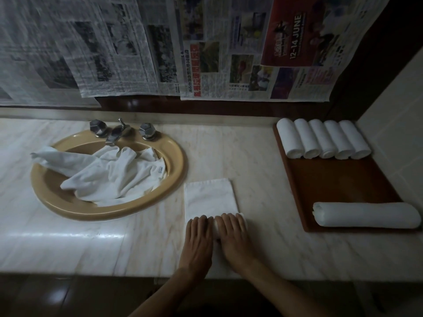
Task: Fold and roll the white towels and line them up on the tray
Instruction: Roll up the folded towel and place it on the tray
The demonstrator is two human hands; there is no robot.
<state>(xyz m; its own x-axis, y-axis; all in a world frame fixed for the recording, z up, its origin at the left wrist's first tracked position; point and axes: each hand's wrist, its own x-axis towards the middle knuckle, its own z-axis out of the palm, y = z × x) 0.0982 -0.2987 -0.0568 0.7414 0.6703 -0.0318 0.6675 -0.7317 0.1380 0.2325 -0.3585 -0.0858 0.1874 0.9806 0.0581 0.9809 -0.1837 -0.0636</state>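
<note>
A folded white towel lies on the marble counter in front of me, its near end partly rolled. My left hand and my right hand lie side by side on that roll, fingers straight and pressing down on it. To the right sits a brown wooden tray. Several rolled white towels stand in a row at its far end. One larger rolled towel lies crosswise at its near end.
A tan oval sink on the left holds a heap of loose white towels, with a chrome tap behind. Newspaper sheets cover the wall. A tiled wall borders the tray on the right.
</note>
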